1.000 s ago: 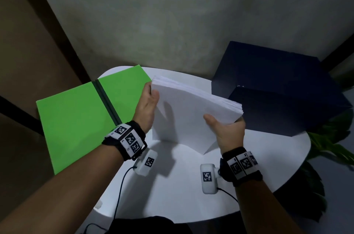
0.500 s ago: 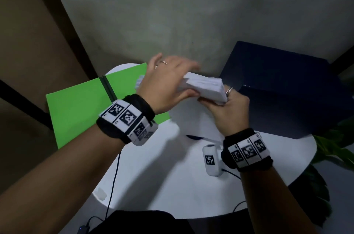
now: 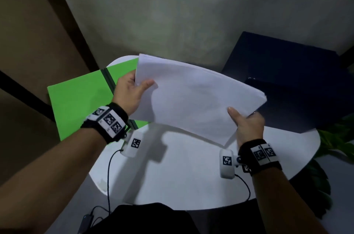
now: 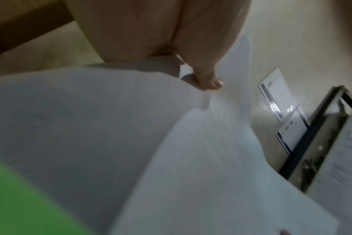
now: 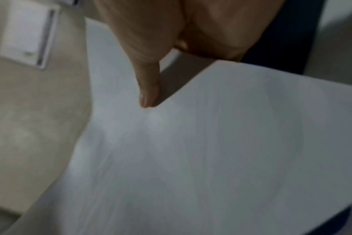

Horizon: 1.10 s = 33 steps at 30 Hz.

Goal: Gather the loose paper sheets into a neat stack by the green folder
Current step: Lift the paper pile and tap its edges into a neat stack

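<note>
Thumbs lie flat on top of the paper stack [image 3: 195, 97], the other fingers hidden beneath it, so each hand pinches a side. The left hand [image 3: 130, 93] grips the stack's left edge at frame centre-left; the right hand [image 3: 247, 126] grips its lower right corner. The stack is held in the air, sagging a little, above the white bench [image 3: 183, 172]. Its left edge overlaps the green folder [image 3: 80, 97], which lies open on the bench at the left. A dark blue box [image 3: 298, 88] sits at the right, beyond the sheets.
</note>
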{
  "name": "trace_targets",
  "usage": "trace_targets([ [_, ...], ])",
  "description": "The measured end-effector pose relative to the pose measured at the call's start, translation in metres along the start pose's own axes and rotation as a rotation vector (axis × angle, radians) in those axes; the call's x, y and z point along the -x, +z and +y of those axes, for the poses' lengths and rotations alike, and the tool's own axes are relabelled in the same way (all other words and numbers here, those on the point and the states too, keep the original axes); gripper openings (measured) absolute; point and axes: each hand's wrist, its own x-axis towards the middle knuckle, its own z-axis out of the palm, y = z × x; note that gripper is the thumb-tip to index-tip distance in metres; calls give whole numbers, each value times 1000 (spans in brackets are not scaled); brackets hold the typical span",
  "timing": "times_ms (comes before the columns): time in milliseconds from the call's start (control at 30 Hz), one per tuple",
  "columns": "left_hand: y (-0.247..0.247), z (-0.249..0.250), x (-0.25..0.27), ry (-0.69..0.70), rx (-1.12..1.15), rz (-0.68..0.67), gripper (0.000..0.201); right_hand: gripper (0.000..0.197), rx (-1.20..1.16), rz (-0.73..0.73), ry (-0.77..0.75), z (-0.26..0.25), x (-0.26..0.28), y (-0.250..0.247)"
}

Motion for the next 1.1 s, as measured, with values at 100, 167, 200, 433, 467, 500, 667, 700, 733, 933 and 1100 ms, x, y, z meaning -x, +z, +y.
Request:
trace_targets([
  [100, 16, -14, 25, 1, -2, 128, 22, 31, 78, 59, -107, 7, 13, -2],
  [167, 16, -31, 42, -59, 8, 101, 33, 35, 113, 81, -114, 22, 25, -4],
  [200, 13, -41, 48, -94, -10, 76, 39, 38, 159, 87, -112, 29, 30, -4],
  [433, 10, -55, 51, -107, -28, 99, 12, 23, 201, 127, -228, 38, 36, 1],
  [467, 11, -54, 49, -91, -11, 114, 1, 17, 217, 138, -244, 37, 35, 2],
  [500, 12, -54, 48, -73, -23, 142, 10, 16, 231, 147, -254, 36, 34, 2],
  [667, 8, -48, 43, 63, -160, 77, 15, 19, 435, 83, -446, 30, 31, -3],
  [700, 4, -49, 42, 115, -244, 32, 17, 21, 526, 49, -505, 30, 29, -6],
  [733, 0, -50, 39, 179, -339, -19, 19, 24, 633, 15, -565, 30, 27, -9],
  [933, -13, -33, 23, 428, -1002, -359, 45, 28, 987, -48, -833, 21, 12, -14],
  [1100, 0, -24, 14, 436, -1063, -433, 20, 26, 1123, -198, -685, 13, 9, -5],
])
